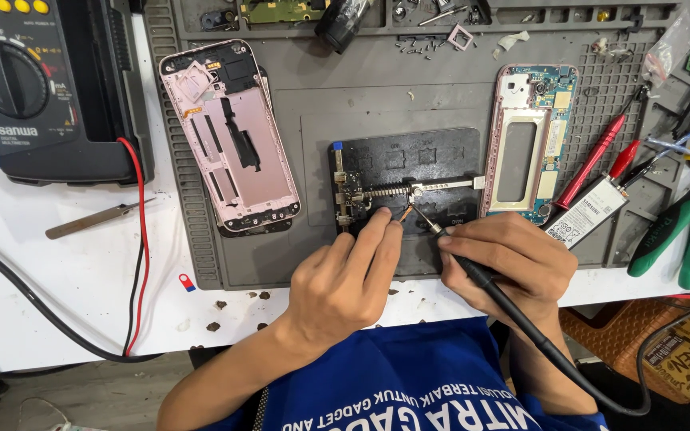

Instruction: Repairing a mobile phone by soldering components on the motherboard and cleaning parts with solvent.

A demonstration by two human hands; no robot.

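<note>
The right hand [513, 259] pinched a slim soldering iron [473, 267] pen-fashion, tip at the small board [350, 191] clamped in the black holder [409, 172]. Left hand [345, 279] grip pressed a copper strand [403, 214] there. The board looked light, stiff and fragile, best gripped by its edges.

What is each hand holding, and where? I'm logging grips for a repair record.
The right hand holds a black corded soldering iron by its handle. The left hand pinches a small copper-coloured piece at its fingertips.
</note>
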